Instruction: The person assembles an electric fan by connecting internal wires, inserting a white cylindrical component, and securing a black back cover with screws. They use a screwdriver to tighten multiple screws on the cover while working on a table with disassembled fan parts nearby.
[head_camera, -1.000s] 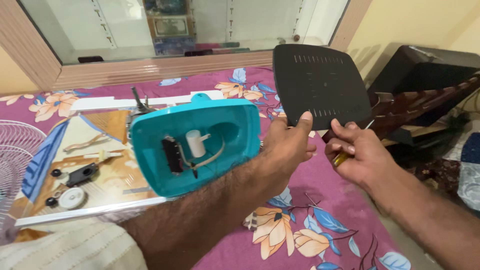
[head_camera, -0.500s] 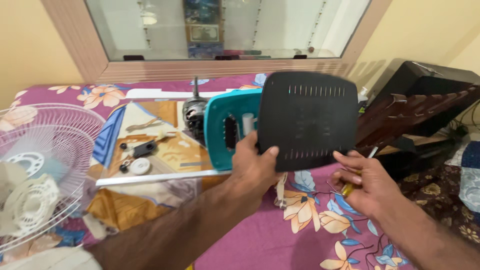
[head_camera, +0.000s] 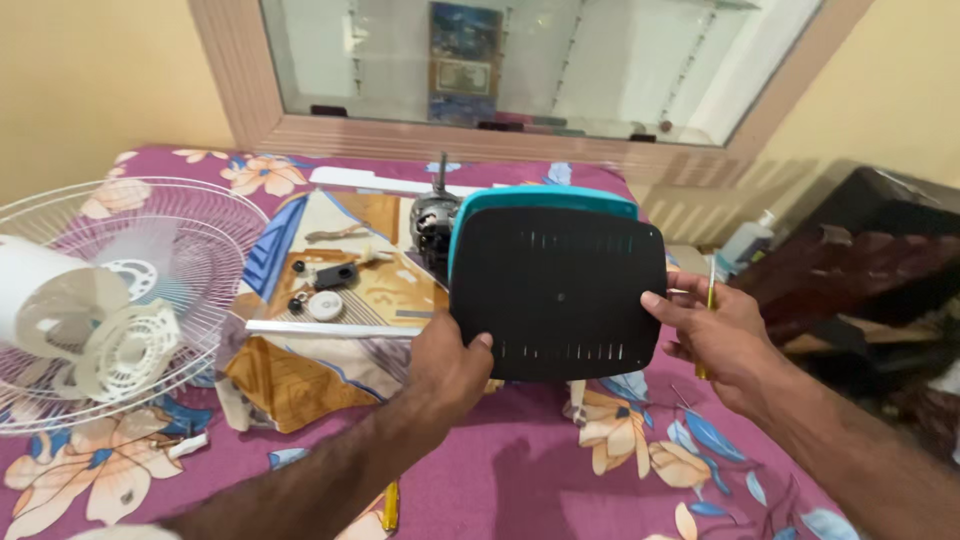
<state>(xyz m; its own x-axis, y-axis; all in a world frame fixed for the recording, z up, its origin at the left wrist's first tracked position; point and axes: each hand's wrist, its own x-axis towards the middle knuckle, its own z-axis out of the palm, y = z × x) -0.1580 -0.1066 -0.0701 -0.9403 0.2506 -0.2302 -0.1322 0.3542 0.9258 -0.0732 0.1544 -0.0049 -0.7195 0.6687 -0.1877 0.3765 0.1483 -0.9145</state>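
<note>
at centre frame our left hand (head_camera: 452, 362) pinches the lower left corner of a flat black plastic cover panel with rows of thin slots (head_camera: 556, 292), thumb on its face, fingers curled behind. our right hand (head_camera: 722, 338) steadies the panel's right edge with thumb and fingertips, while its remaining fingers close around a slim yellow-handled screwdriver (head_camera: 709, 300) that stands upright beside the edge. we hold the panel square against the teal plastic housing (head_camera: 540, 197) behind it, only whose top rim shows, so the two outlines appear to line up. just left of the housing a dark motor with an upright shaft (head_camera: 433, 222) sits on a patterned orange and blue cloth (head_camera: 300, 370), alongside small loose black and white parts (head_camera: 325, 290). at the left edge a white wire fan guard (head_camera: 150, 230) lies over the purple floral bedspread (head_camera: 560, 480). the panel hides the housing's interior. a framed mirror (head_camera: 520, 60) fills the upper frame.
</note>
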